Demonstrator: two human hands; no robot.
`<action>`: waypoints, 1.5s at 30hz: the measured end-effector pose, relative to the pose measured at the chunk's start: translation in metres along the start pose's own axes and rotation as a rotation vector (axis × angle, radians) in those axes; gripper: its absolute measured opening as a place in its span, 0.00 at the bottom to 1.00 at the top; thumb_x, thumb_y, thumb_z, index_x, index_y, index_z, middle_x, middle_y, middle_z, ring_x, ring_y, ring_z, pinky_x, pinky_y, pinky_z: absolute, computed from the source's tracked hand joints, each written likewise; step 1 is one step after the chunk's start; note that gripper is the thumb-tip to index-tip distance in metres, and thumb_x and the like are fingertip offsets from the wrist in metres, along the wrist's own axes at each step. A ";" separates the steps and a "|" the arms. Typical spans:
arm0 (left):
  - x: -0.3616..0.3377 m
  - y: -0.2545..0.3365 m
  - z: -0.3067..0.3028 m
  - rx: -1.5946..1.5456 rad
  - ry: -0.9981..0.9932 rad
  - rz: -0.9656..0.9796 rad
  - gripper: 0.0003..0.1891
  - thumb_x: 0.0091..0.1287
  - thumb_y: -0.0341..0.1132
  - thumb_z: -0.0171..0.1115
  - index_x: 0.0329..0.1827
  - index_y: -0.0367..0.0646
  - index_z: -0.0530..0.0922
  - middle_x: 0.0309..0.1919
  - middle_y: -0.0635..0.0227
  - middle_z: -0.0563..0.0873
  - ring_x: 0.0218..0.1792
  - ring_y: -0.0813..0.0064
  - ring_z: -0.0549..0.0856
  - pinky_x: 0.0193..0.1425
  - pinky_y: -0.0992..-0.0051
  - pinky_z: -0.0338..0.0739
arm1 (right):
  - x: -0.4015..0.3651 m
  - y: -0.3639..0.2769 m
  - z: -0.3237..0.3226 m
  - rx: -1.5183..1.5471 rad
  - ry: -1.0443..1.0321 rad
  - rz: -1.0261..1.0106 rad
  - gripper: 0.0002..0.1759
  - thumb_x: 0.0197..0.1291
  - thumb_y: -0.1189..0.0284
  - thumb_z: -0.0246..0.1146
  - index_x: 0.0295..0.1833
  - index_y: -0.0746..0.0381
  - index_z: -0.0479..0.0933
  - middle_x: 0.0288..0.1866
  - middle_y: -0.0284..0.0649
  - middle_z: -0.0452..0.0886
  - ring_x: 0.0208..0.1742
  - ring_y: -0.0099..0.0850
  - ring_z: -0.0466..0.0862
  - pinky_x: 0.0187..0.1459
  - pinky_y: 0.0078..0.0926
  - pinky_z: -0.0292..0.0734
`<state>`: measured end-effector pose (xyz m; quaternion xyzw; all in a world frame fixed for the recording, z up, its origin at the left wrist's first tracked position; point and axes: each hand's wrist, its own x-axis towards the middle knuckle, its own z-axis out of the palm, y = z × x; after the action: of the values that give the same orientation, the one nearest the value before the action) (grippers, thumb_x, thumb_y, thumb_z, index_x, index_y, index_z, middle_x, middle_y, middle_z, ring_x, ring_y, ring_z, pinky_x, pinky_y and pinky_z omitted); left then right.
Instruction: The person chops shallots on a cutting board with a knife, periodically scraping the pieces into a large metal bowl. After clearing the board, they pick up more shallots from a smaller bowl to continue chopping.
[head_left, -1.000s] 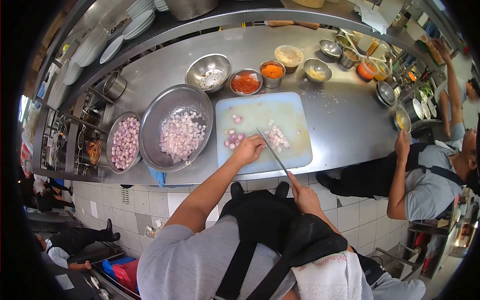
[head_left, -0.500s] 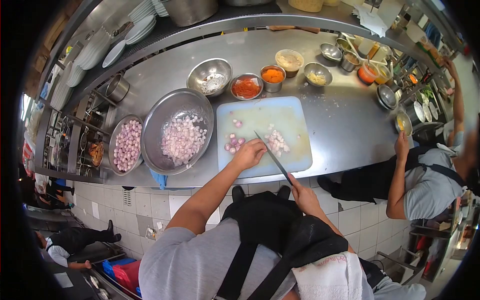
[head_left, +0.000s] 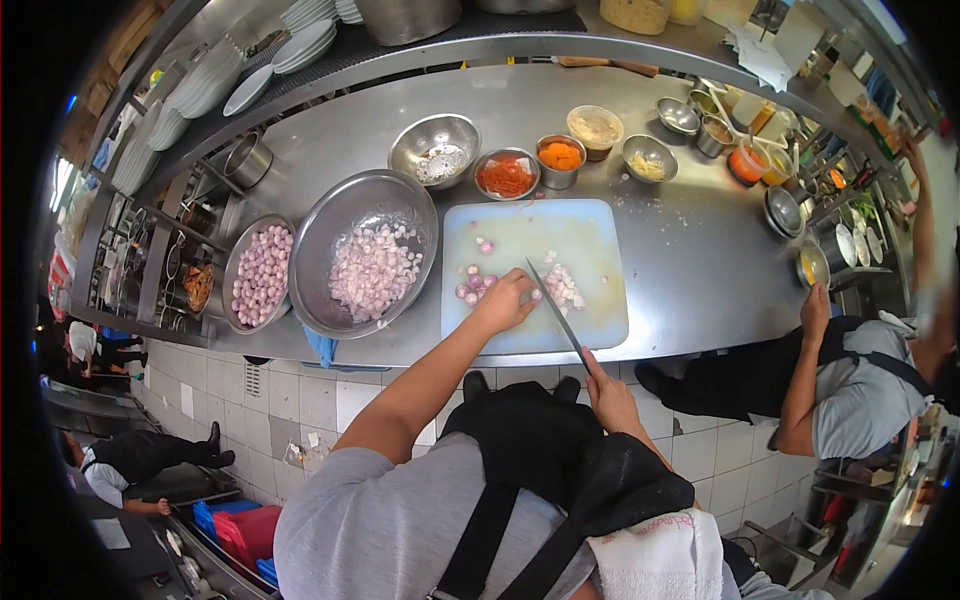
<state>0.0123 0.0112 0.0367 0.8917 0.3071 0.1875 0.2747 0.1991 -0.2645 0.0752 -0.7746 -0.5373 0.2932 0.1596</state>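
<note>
My left hand (head_left: 508,303) rests on the pale cutting board (head_left: 540,222) with its fingers curled round a small peeled shallot (head_left: 536,294), mostly hidden by the fingertips. Right beside those fingers lies the long blade of a kitchen knife (head_left: 562,320), its tip pointing away from me. The handle is gripped in my right hand (head_left: 613,398), near the table's front edge. Cut shallot pieces (head_left: 565,288) lie in a loose heap to the right of the blade. Several whole shallots (head_left: 472,286) sit left of my left hand, and a couple more lie farther back.
Left of the board stand a large steel bowl (head_left: 310,290) of cut shallots and a bowl of whole shallots (head_left: 262,275). Behind it are red strips (head_left: 505,176), an orange-filled container (head_left: 560,155) and other bowls. A co-worker (head_left: 860,385) stands at the right, holding a small bowl (head_left: 812,266).
The whole view has shifted slightly. The knife's blade has swung a little, its tip now farther right of my left fingers. Both hands stay at the board.
</note>
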 end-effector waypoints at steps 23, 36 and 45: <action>0.003 -0.023 0.009 -0.050 -0.015 0.271 0.07 0.67 0.25 0.71 0.47 0.36 0.90 0.52 0.61 0.92 0.54 0.55 0.91 0.60 0.61 0.88 | 0.010 0.001 -0.001 -0.214 0.029 -0.070 0.39 0.83 0.64 0.60 0.92 0.29 0.57 0.35 0.56 0.87 0.38 0.60 0.90 0.43 0.65 0.83; -0.005 -0.023 0.012 -0.025 0.048 0.268 0.07 0.67 0.26 0.72 0.46 0.38 0.90 0.53 0.62 0.92 0.52 0.57 0.92 0.57 0.60 0.89 | 0.009 -0.006 -0.010 -0.148 0.003 -0.065 0.39 0.83 0.64 0.60 0.92 0.28 0.57 0.37 0.57 0.87 0.40 0.61 0.89 0.46 0.66 0.82; -0.005 -0.025 0.018 -0.007 0.086 0.256 0.07 0.67 0.27 0.73 0.46 0.38 0.91 0.55 0.63 0.92 0.54 0.58 0.92 0.58 0.62 0.90 | 0.013 -0.001 -0.016 -0.115 -0.002 -0.088 0.37 0.84 0.64 0.60 0.92 0.29 0.59 0.36 0.57 0.88 0.40 0.61 0.89 0.46 0.65 0.81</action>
<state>0.0067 0.0178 0.0065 0.9137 0.2017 0.2604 0.2382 0.2116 -0.2514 0.0842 -0.7579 -0.5868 0.2552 0.1271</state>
